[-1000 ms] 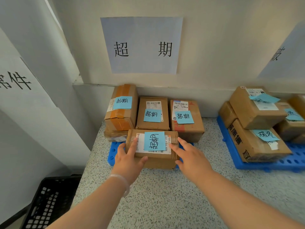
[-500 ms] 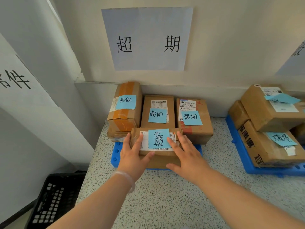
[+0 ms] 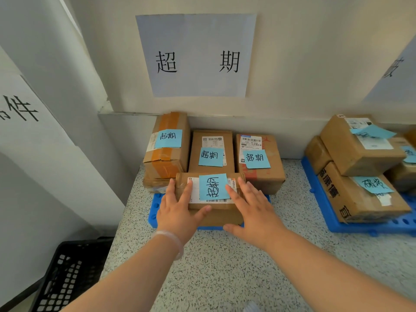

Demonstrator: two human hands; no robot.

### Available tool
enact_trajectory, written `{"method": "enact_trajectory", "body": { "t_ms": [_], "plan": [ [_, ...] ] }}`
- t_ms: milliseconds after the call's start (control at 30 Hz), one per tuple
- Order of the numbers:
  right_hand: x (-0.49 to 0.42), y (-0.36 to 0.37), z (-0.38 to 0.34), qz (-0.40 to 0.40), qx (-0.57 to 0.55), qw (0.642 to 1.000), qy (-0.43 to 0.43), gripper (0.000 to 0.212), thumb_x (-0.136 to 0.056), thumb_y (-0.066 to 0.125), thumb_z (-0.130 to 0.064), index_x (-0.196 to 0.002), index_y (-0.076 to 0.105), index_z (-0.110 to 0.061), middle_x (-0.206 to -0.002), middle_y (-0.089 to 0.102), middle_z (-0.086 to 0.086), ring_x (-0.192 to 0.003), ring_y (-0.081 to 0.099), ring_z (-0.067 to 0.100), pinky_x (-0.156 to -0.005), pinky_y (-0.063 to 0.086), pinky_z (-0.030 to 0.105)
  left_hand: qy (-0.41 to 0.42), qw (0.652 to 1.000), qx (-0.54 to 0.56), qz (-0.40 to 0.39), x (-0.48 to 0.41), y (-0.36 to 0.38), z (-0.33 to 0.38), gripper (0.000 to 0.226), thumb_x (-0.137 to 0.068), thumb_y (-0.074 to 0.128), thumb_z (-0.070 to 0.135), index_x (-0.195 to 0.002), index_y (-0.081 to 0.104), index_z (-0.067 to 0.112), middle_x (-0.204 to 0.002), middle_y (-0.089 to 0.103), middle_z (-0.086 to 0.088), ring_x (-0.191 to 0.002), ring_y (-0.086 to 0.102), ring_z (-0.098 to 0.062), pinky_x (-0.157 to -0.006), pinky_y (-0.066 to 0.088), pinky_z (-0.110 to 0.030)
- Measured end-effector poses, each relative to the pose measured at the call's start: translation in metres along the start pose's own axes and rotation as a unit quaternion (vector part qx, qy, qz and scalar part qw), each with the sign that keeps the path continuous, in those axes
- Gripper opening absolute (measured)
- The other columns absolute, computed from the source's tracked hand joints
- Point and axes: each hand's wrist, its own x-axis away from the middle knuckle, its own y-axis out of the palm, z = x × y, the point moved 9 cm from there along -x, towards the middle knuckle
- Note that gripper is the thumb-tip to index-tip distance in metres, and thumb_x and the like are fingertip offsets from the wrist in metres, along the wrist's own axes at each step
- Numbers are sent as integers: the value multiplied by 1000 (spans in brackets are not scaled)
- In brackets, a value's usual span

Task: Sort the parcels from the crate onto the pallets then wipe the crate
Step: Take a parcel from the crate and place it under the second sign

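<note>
The front parcel (image 3: 216,216) is a low, oblong cardboard box with a white shipping label and a square blue sticky note (image 3: 212,186) on its lid. It lies on the near part of the left pallet (image 3: 154,216), a blue plastic grid on the speckled stone counter (image 3: 225,266). Its back edge sits against the row behind.

Both hands lie flat on its lid with the fingers straight and slightly spread, gripping nothing. The left hand (image 3: 177,212) covers the left end, its thumb across the front face (a clear band circles that wrist). The right hand (image 3: 254,208) covers the right end, its thumb low by the pallet rim.

A second ago only the fingertips reached the near edge. Since then both hands have slid further over the lid, and the pallet rim has come into sight in front of the box.

The back row holds three boxes:
- A tall one (image 3: 167,158) banded in orange-brown tape, sitting on a crushed one (image 3: 155,183).
- A middle one (image 3: 211,140).
- A right one (image 3: 263,179).

That makes five boxes and four blue notes here. A second blue pallet (image 3: 319,199) on the right carries more boxes, cut by the frame. One black lattice crate (image 3: 65,273) sits low on the left.
</note>
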Motion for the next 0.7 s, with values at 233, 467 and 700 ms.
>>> {"method": "enact_trajectory", "body": {
  "t_ms": [233,467,700],
  "plan": [
    [43,-6,7,27,-25,999,22,101,-86,50,-72,-149,-23,-44,-158,-31,-13,-148,-24,12,-119,-10,38,39,995,-86,23,22,-10,22,90,-83,37,81,-154,-6,46,-162,-23,4,-151,-10,-26,-123,-1,-51],
    [106,-25,34,88,-66,993,51,99,-81,49,-77,-151,-13,-45,-160,-20,-18,-149,-15,8,-118,-6,34,175,975,-134,20,72,4,101,87,-86,38,78,-152,-10,47,-163,-20,5,-151,-15,-22,-122,-5,-52],
    [207,-27,84,112,-73,982,134,102,-79,48,-80,-151,-15,-45,-161,-21,-15,-149,-17,10,-123,-3,40,255,959,-121,-24,135,49,177,91,-85,41,78,-153,-11,46,-164,-18,5,-152,-10,-21,-122,-1,-49]
  ]
}}
